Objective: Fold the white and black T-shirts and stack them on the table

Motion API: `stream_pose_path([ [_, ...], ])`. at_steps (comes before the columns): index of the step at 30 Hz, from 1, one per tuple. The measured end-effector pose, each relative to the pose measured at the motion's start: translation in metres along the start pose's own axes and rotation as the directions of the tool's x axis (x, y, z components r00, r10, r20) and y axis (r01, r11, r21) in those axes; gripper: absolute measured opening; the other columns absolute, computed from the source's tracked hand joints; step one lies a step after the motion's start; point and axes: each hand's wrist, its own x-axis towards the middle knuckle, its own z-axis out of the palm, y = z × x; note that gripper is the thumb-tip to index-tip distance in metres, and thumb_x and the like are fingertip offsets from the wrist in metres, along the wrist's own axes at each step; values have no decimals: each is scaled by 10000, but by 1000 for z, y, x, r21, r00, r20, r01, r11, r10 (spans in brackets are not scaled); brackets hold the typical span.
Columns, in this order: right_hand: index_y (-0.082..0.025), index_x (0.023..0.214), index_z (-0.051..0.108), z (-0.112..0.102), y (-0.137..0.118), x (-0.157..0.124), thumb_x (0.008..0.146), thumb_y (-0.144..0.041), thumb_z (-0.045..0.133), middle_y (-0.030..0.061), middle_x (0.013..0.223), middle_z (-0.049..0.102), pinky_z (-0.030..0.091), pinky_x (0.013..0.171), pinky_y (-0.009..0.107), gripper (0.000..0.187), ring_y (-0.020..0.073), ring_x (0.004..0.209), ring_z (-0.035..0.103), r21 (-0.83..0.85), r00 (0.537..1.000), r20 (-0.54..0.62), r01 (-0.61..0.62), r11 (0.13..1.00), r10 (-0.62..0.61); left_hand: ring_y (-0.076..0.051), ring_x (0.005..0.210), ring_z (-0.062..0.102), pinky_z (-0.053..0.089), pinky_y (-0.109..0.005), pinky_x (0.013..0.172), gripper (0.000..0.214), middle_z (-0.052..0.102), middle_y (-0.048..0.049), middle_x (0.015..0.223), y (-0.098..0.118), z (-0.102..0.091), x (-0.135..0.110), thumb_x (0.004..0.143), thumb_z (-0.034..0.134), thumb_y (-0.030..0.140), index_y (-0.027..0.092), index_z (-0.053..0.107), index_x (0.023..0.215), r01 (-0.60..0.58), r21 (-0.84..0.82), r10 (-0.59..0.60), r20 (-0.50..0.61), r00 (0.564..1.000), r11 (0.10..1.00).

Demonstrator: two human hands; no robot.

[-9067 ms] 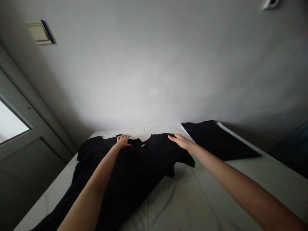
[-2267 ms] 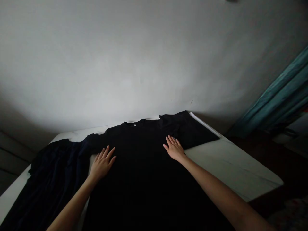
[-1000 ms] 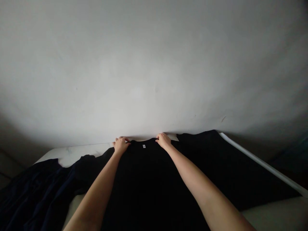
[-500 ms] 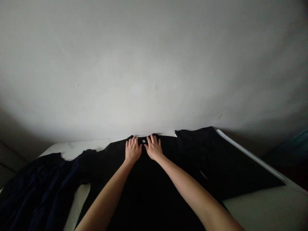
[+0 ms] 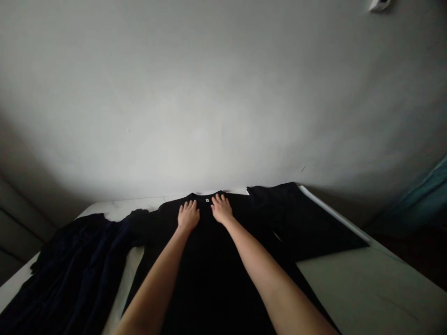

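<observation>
A black T-shirt (image 5: 209, 260) lies spread out on the table with its neckline at the far edge. A small white label (image 5: 207, 200) shows inside the collar. My left hand (image 5: 189, 215) rests on the cloth left of the label, fingers stretched out. On the other side, my right hand (image 5: 221, 208) lies with spread fingers on the fabric by the collar. Neither hand grips anything. The lower part of the shirt runs beneath my forearms and out of view.
Dark blue cloth (image 5: 80, 270) lies rumpled on the left. A flat black piece of cloth (image 5: 314, 228) covers the table's right rear. The pale marbled table (image 5: 377, 288) abuts a grey wall (image 5: 209, 102). Teal fabric (image 5: 415, 200) hangs at the far right.
My hands have moved slightly toward me and apart, off the collar edge onto the shirt just below. The view has shifted, showing more of the table on the right.
</observation>
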Motion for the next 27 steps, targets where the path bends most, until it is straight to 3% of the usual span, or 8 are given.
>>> stream_pose_path([
  [2, -134, 1483, 381, 11, -23, -1, 982, -196, 288, 99, 1571, 295, 198, 1165, 386, 513, 212, 1445, 257, 47, 989, 41, 141, 989, -143, -255, 1399, 372, 306, -438, 1136, 511, 435, -119, 1501, 25, 5, -2, 962, 299, 219, 145, 416, 1454, -75, -77, 76, 6, 997, 994],
  [4, -145, 1472, 398, 18, -30, -1, 985, -185, 275, 88, 1560, 321, 205, 1166, 377, 504, 193, 1434, 282, 68, 982, 40, 179, 982, -182, -239, 1392, 381, 311, -432, 1137, 497, 454, -100, 1492, 32, 10, -1, 958, 295, 189, 168, 451, 1429, -120, -120, 117, -26, 993, 986],
  [8, -149, 1411, 476, 18, -17, 4, 984, -258, 375, 95, 1509, 419, 277, 1136, 343, 452, 199, 1380, 378, 84, 982, -76, 181, 980, -175, -237, 1297, 474, 317, -449, 1133, 415, 563, -72, 1388, 14, 11, 10, 955, 370, 225, 207, 557, 1325, -191, -127, 177, -109, 978, 973],
  [12, -162, 1316, 563, 17, -6, 15, 981, -237, 383, 107, 1392, 548, 372, 1052, 287, 388, 186, 1247, 521, 97, 980, -183, 99, 990, -80, -226, 1235, 508, 322, -397, 1131, 397, 593, -80, 1337, -2, 14, 28, 969, 379, 282, 185, 591, 1290, -243, -112, 222, -171, 960, 964],
  [14, -176, 1325, 566, 19, -2, 19, 989, -290, 388, 110, 1424, 517, 328, 1097, 326, 397, 204, 1288, 484, 71, 981, -169, 105, 992, -92, -228, 1269, 485, 315, -411, 1137, 419, 563, -66, 1384, -6, 19, 35, 976, 364, 300, 209, 560, 1335, -249, -112, 228, -174, 958, 962],
  [21, -271, 1477, 392, 24, 6, 20, 1007, -443, 297, 27, 1571, 309, 155, 1174, 481, 509, 227, 1436, 270, 43, 994, -44, 102, 994, -100, -264, 1434, 302, 257, -523, 1155, 477, 373, 34, 1547, -16, 24, 40, 987, 334, 378, 379, 390, 1460, -185, -108, 183, -29, 983, 977],
  [25, -263, 1506, 336, 18, 5, 20, 1006, -462, 260, 22, 1595, 242, 118, 1177, 492, 544, 224, 1461, 207, 43, 996, 42, 73, 996, -74, -267, 1449, 273, 239, -532, 1160, 483, 329, 33, 1567, -16, 18, 39, 986, 331, 392, 382, 377, 1466, -172, -108, 175, 25, 984, 979],
  [27, -228, 1525, 294, 15, 5, 19, 1000, -487, 260, 49, 1609, 188, 116, 1178, 469, 587, 230, 1471, 172, 43, 996, 60, 57, 997, -59, -268, 1453, 263, 239, -504, 1167, 496, 284, 20, 1585, -16, 17, 36, 985, 332, 377, 356, 365, 1479, -171, -99, 172, 2, 985, 980],
])
